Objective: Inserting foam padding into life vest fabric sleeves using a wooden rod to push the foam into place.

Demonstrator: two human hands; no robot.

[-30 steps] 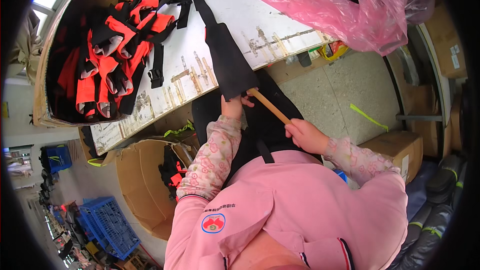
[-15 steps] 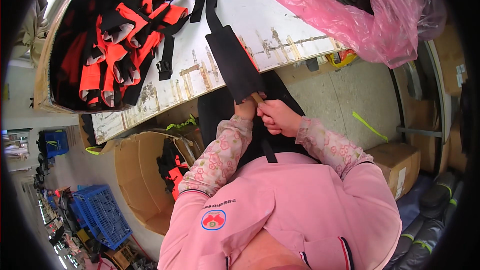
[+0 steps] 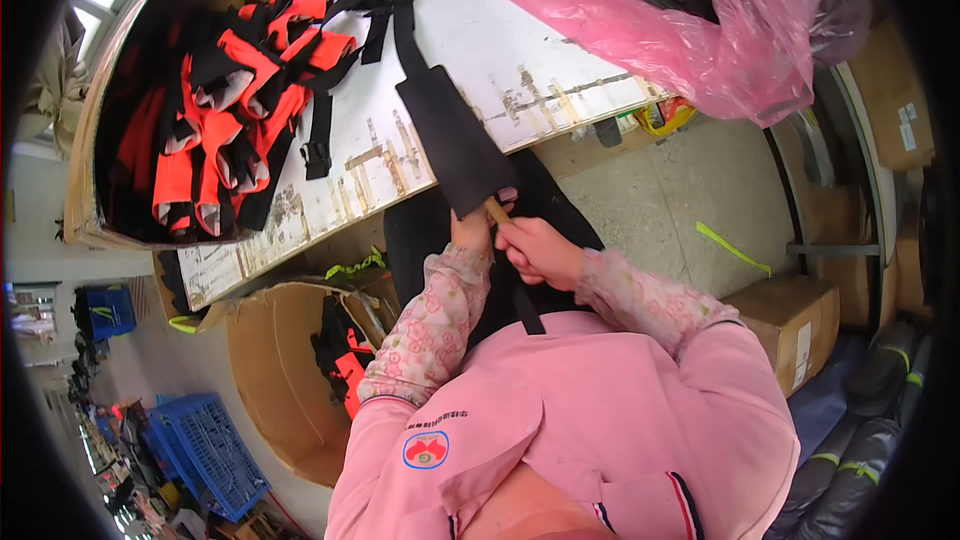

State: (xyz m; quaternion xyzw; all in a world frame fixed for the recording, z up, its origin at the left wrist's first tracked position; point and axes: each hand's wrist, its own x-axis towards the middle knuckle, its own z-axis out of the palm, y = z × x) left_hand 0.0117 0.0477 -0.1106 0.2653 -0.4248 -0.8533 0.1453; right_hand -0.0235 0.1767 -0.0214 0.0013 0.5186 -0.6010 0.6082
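A black padded strap sleeve (image 3: 452, 135) lies over the table edge, its near end hanging toward my lap. A black webbing strap (image 3: 405, 35) runs from its far end up to a buckle on the table. My left hand (image 3: 472, 230) grips the sleeve's near end from the left and below, most of its fingers hidden by the cloth. My right hand (image 3: 540, 252) is closed round a flat, light-brown stick (image 3: 497, 210) whose far end meets the sleeve's near opening. How deep the stick reaches inside cannot be seen.
On the white, worn table (image 3: 480, 50), an open carton (image 3: 88, 170) at left holds several orange-and-black strapped pieces (image 3: 235, 110). Pink plastic film (image 3: 700, 50) drapes over the right side. Below stand another open carton (image 3: 270, 370), a closed box (image 3: 785, 325) and a blue crate (image 3: 205, 450).
The view has shifted slightly. A little more of the stick shows between my right hand and the sleeve, and both hands sit slightly lower and further left in the picture.
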